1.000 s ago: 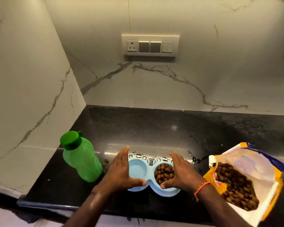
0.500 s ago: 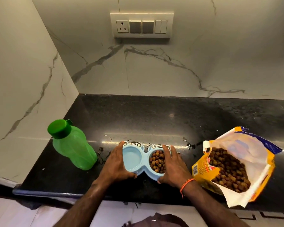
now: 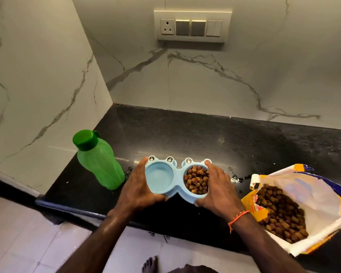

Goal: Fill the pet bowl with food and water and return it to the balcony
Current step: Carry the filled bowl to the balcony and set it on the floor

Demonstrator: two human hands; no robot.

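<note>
Both hands, left hand (image 3: 140, 191) and right hand (image 3: 219, 191), grip the pet bowl (image 3: 177, 179) near the counter's (image 3: 224, 142) front edge, its 2 wells apparently filled; the balcony trip remains.

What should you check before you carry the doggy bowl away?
1. Both hands hold the pet bowl: left hand and right hand grip its ends. Ok.
2. Kibble in the right cup. Ok.
3. Water in the left cup: cannot tell.
4. Bowl level: looks roughly level. Ok.
5. Green bottle capped. Ok.
6. Food bag closed: it lies open. Not ok.
</note>
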